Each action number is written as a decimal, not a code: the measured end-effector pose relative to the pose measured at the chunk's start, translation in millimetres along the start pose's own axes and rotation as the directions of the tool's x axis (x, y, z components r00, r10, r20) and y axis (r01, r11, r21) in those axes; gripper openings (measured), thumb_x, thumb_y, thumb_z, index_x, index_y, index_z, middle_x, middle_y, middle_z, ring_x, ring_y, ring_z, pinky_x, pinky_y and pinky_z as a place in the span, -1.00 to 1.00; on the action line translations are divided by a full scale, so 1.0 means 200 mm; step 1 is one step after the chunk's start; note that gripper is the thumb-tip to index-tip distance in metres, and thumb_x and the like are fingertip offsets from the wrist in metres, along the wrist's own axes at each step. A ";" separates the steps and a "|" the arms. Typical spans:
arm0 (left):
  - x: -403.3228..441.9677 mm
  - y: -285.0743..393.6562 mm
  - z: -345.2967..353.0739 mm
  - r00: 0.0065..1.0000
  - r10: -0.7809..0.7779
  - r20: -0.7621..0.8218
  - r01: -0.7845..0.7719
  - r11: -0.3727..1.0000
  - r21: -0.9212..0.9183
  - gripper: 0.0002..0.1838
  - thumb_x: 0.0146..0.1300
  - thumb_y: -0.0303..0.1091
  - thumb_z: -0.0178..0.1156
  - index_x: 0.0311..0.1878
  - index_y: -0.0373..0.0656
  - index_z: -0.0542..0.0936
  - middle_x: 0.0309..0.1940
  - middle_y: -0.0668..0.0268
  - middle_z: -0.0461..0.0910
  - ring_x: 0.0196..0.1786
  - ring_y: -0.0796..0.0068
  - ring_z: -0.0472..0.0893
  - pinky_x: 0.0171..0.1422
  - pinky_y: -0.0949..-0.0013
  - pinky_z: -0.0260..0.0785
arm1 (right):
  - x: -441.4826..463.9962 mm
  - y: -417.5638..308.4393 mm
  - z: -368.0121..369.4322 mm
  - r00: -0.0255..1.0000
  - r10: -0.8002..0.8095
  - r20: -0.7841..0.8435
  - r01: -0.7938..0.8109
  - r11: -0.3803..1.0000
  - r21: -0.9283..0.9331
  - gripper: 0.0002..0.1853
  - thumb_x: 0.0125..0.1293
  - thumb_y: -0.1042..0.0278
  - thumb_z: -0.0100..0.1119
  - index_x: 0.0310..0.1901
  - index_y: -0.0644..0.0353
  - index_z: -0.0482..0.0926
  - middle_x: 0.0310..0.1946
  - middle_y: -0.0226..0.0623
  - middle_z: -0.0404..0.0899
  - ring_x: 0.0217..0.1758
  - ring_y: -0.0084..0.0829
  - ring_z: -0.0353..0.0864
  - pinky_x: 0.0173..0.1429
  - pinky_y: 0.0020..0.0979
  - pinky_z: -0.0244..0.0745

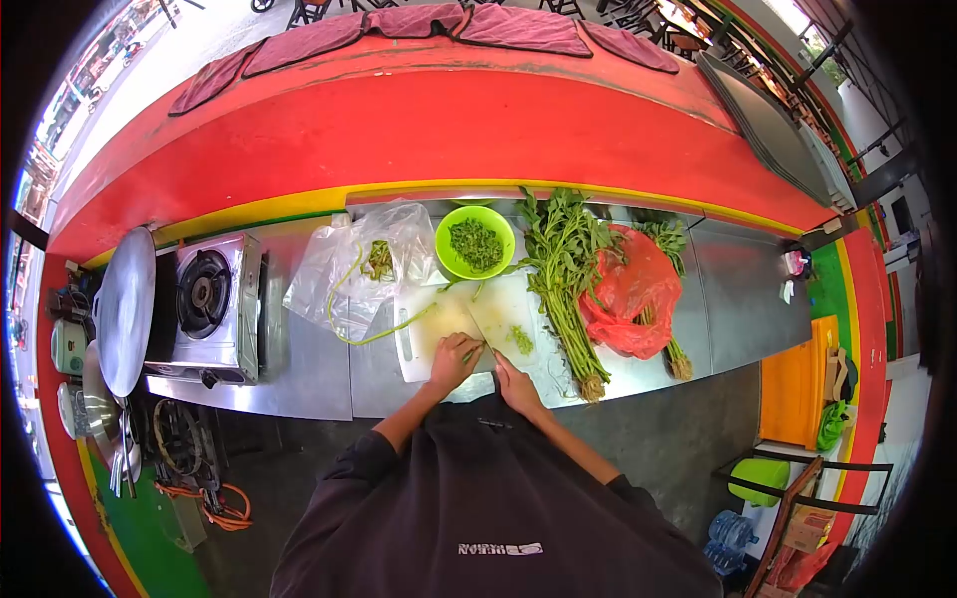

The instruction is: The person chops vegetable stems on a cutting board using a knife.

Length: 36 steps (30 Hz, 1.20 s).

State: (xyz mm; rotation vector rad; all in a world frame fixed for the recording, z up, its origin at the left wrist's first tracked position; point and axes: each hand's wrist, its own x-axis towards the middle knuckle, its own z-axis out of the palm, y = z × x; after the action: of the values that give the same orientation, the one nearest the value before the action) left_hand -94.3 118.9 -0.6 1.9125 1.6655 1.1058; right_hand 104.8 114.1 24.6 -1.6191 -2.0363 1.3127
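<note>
1. Two bare hands of yours work at the near side of the white cutting board (415, 351); take that board as your clock's centre.
2. Your right hand (516, 387) has its fingers closed round the knife (481, 328); the blade points away from you, toward 12 o'clock.
3. Your left hand (455, 363) rests on the board, fingers curled beside the blade; you cannot tell what lies under them.
4. Chopped green pieces (520, 339) sit on the board at 3 o'clock, just beside the knife; a long stem (385, 334) curves onto the board from 10 o'clock.
5. The green bowl (448, 261) stands at 12 o'clock, holding cut leaves (477, 245); the clear plastic bag (321, 274) lies at 10 o'clock.
6. One rooted bunch of greens (560, 299) lies at 2 o'clock; the red bag (632, 299) is just right of it, partly covering another bunch (679, 361); the stove (205, 299) stands at 9 o'clock.
</note>
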 end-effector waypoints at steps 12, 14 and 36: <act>-0.01 -0.02 0.00 0.999 0.033 -0.022 -0.034 0.999 -0.043 -0.87 0.27 -0.35 0.40 -0.13 -0.08 0.78 -0.23 0.36 0.67 -0.09 0.30 0.64 0.01 0.17 0.38 | 0.00 -0.05 -0.06 0.999 0.005 0.034 -0.005 1.000 0.003 -0.49 0.67 0.06 -0.14 0.49 0.07 0.40 0.23 0.20 0.59 0.26 0.22 0.60 0.35 -0.01 0.51; -0.02 -0.01 0.00 1.000 0.021 -0.005 -0.021 0.999 -0.035 -0.86 0.28 -0.35 0.39 -0.12 -0.08 0.77 -0.23 0.36 0.67 -0.09 0.29 0.64 0.01 0.16 0.37 | -0.01 -0.03 -0.04 0.998 -0.062 -0.027 0.061 0.998 -0.009 -0.50 0.66 0.06 -0.12 0.50 0.00 0.41 0.14 0.21 0.64 0.16 0.25 0.65 0.27 0.04 0.56; -0.01 -0.01 -0.01 0.998 0.035 -0.045 -0.036 0.999 -0.027 -0.88 0.25 -0.37 0.41 -0.16 -0.08 0.78 -0.27 0.37 0.67 -0.12 0.31 0.65 -0.02 0.18 0.39 | 0.02 -0.02 0.01 1.000 -0.001 -0.027 0.001 1.000 -0.002 -0.53 0.64 0.07 -0.07 0.44 0.03 0.48 0.09 0.21 0.66 0.13 0.24 0.66 0.21 0.00 0.59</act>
State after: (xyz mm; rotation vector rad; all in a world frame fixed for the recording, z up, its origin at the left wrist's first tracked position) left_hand -96.7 116.8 -2.1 1.9201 1.6363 1.1869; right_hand 99.0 116.1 24.7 -1.6276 -2.0228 1.2817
